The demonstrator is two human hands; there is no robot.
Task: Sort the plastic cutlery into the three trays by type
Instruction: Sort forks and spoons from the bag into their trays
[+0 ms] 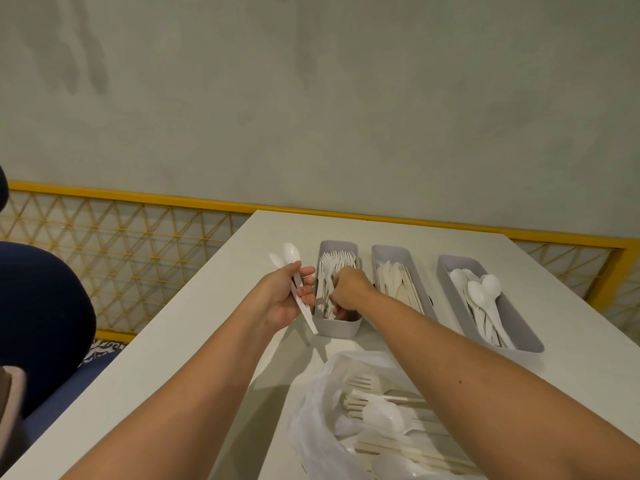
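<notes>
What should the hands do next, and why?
Probably lift the right hand out of the fork tray: it is down among the forks, seemingly done there, while the left hand grips two spoons that belong in the far-right spoon tray, past the knife tray.

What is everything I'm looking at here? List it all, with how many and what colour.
grey plastic trays: three, grey, in a row on the table.
white plastic forks: many, white, left tray.
cream plastic knives: several, cream, middle tray.
white plastic spoons: several, white, right tray.
clear plastic bag: one, clear, near edge, holding mixed cutlery.
white table: one, white, under everything.
yellow lattice fence: one, yellow, behind the table.
dark blue rounded object: one, far left.
left hand: grips two held spoons, white, beside the left tray.
right hand: in the left tray, fingers curled round forks.
</notes>
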